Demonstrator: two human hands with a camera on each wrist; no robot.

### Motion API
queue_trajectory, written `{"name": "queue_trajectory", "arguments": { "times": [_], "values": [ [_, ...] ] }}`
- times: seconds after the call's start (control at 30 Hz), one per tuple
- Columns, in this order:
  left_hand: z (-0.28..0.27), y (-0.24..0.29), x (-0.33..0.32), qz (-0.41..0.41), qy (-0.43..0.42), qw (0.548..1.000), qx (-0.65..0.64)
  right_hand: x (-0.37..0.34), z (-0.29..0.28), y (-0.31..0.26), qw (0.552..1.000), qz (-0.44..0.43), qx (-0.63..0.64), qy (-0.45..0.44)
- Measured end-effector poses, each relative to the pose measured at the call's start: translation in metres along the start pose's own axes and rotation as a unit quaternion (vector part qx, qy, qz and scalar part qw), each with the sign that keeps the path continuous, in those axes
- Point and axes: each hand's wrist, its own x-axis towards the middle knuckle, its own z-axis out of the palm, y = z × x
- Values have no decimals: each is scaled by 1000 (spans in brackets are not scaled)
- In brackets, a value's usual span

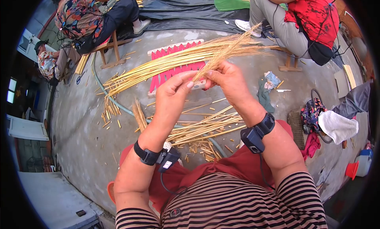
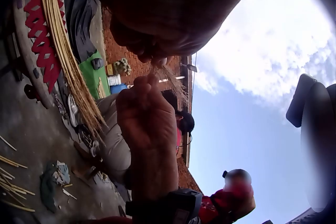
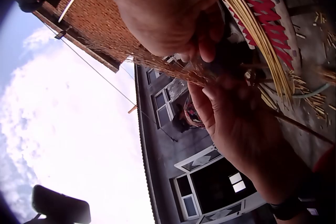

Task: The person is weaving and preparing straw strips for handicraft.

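Both hands come together in front of the chest around a dry, bristly grass stalk, like broomcorn, whose feathery tuft (image 1: pixel 227 51) fans up to the right. My left hand (image 1: pixel 170 96) grips it near the tuft's base; in the right wrist view the stem (image 3: pixel 304 128) runs out behind that hand. With thumb and fingers, my right hand (image 1: pixel 231 80) pinches the same tuft base, right beside the left fingertips. Beyond the hands, a bundle of long tufted stalks (image 1: pixel 158 67) lies across a rack with red zigzag lacing (image 1: pixel 156 80).
Loose stalks (image 1: pixel 209 128) and short cut pieces (image 1: pixel 208 150) lie on the concrete floor (image 1: pixel 87 130) before the knees. A hose (image 1: pixel 105 90) crosses it. Cloths (image 1: pixel 267 90) and a bag with a white towel (image 1: pixel 336 126) are at right. Other people (image 1: pixel 316 19) sit beyond.
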Motion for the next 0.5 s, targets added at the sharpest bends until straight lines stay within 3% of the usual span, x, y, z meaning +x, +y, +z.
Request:
{"name": "queue_trajectory", "arguments": {
  "times": [0.17, 0.37, 0.5],
  "values": [
    [-5, 1, -2, 83, -13, 994, 68, 1, -3, -1, 1000, 2, -2, -19],
    [-14, 7, -5, 241, 49, 954, 169, 9, -17, 4, 995, -13, -8, 101],
    [-21, 9, -8, 299, 106, 906, 280, -1, -7, -4, 1000, 2, 6, 15]
  ]
}}
